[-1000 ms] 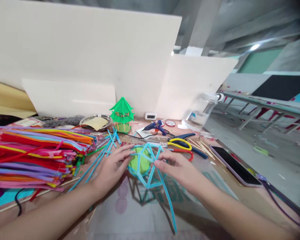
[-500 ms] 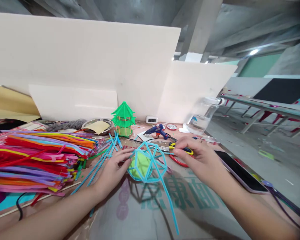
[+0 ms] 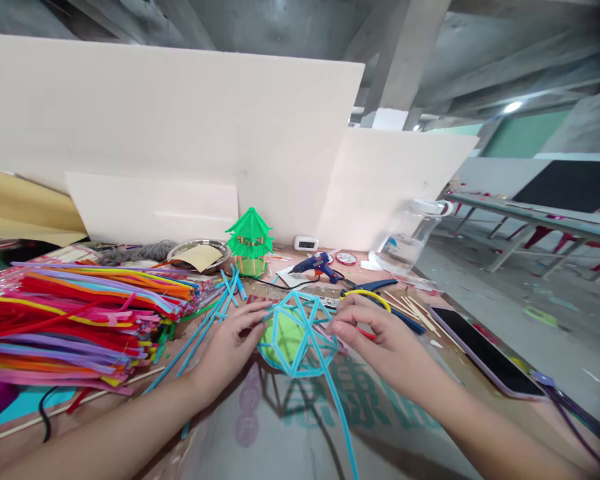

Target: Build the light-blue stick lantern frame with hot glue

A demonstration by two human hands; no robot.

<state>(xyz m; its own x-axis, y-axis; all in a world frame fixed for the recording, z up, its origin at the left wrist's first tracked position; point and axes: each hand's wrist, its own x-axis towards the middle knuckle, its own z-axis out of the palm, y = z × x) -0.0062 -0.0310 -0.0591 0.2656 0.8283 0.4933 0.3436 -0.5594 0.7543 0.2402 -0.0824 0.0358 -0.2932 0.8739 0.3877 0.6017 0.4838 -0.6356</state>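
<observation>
Blue lattice (image 3: pixel 310 329) stood just below the middle of the frame, its thin strips joined in triangles, with a light green piece (image 3: pixel 283 339) showing through its left half. One long strip (image 3: pixel 341 413) trailed from it to the bottom edge. The left hand (image 3: pixel 233 337) held the lattice's left side between thumb and fingers. The right hand (image 3: pixel 375 333) was narrowed, thumb close to curled fingers, right beside the lattice's right edge — whether it pinched anything, I cannot tell. Behind, near the centre, stood a green tiered model (image 3: pixel 251 241) — with a glue gun (image 3: pixel 316 265) lying to its right. Colourful strips (image 3: pixel 80 327) filled the left side.
</observation>
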